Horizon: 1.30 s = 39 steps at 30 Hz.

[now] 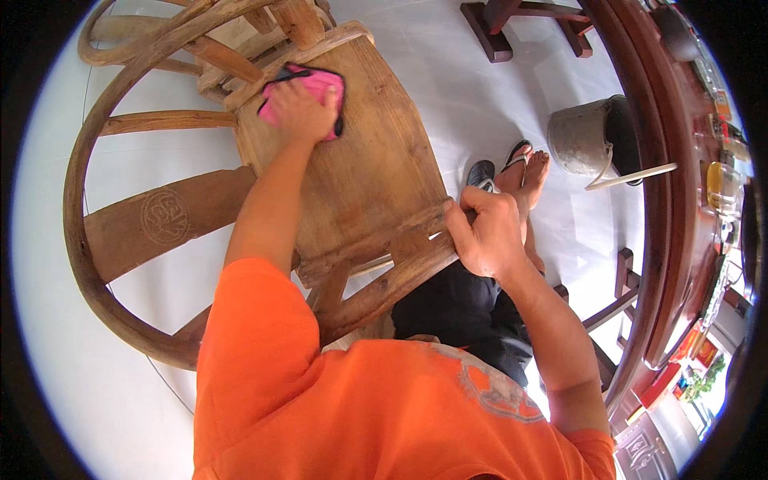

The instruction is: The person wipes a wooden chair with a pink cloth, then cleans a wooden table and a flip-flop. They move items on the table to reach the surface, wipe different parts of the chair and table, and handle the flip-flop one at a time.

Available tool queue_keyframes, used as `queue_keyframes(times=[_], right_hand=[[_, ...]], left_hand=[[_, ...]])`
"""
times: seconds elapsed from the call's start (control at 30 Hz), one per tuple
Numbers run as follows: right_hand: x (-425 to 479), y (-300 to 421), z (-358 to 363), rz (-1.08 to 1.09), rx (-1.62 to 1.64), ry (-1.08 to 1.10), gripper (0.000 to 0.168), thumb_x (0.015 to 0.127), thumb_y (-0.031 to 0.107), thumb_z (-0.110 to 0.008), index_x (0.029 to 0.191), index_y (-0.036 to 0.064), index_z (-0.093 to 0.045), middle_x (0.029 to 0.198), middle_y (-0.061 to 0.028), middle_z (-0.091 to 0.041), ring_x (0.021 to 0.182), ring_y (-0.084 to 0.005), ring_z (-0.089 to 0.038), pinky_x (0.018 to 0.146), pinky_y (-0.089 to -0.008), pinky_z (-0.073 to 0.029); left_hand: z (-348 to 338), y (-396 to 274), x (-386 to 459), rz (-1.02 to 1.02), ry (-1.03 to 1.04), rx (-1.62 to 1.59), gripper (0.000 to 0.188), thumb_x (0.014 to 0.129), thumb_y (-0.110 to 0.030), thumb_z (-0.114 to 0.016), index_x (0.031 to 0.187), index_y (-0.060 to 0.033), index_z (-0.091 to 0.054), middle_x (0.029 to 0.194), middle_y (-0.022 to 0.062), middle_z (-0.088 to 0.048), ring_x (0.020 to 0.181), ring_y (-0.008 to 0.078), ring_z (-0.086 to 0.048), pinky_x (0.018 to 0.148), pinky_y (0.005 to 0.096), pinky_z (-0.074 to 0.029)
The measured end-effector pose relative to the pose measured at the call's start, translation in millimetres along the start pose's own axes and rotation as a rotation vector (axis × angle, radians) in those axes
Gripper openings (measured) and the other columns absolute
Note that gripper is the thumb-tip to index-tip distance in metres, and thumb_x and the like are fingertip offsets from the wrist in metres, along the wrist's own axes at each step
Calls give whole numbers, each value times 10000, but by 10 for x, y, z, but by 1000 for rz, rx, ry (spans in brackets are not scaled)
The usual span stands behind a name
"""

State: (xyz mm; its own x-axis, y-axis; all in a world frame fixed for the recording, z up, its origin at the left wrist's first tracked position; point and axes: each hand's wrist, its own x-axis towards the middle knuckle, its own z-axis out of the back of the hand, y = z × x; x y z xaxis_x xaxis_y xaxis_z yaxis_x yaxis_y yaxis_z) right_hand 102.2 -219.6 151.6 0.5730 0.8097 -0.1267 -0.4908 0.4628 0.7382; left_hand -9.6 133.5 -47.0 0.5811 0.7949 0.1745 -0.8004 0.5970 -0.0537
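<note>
My left hand (300, 111) lies palm down on a pink cloth with dark edging (333, 81), pressing it against the wooden seat (372, 138) of an armchair near its far side rail. The left hand is slightly blurred. With its fingers curled over the front end of the near wooden armrest (390, 288), my right hand (492, 231) holds the chair. A curved wooden back rail (75, 198) sweeps round the left side, and a broad back slat with a carved round emblem (165, 216) joins it to the seat.
Another wooden chair (126, 30) stands beyond the far armrest. A metal bucket (576, 135) with a pale handle is on the tiled floor, beside a long dark-red wooden table (666, 138) bearing several items. Sandalled feet (528, 168) are between chair and bucket.
</note>
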Motion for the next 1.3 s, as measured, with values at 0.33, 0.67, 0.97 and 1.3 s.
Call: queue_keyframes(times=[0.33,0.67,0.97,1.3], right_hand=[[25,-9,22,-20,11,18,353,883,265,-659,655,-1,-610,585,-234,-599,594,-462,-634,602,-505,-531],[8,-62,-21,55,47,-15,347,899,220,-667,652,-13,-595,554,-200,-574,521,-377,-590,541,-444,-470],[13,-57,-27,30,59,0,351,877,255,-644,643,-6,-614,602,-248,-610,621,-469,-646,618,-518,-543],[20,-90,-61,62,126,-10,325,874,261,-627,657,20,-649,644,-238,-649,650,-465,-668,656,-530,-566]], left_hand=[[634,262,203,553,374,169,1033,961,-693,-341,1507,183,-364,1576,305,-405,1437,484,-310,1174,628,-185],[266,833,-166,227,284,165,1067,973,-703,-391,1521,203,-268,1580,436,-264,1473,551,-253,1219,599,-187],[592,475,-1853,46,347,90,979,1031,-587,-401,1531,225,-177,1599,478,-127,1510,601,-132,1248,622,-99],[1423,-4,-1838,-31,1432,232,670,955,-470,-550,1246,123,-657,1250,354,-657,1217,418,-648,992,499,-516]])
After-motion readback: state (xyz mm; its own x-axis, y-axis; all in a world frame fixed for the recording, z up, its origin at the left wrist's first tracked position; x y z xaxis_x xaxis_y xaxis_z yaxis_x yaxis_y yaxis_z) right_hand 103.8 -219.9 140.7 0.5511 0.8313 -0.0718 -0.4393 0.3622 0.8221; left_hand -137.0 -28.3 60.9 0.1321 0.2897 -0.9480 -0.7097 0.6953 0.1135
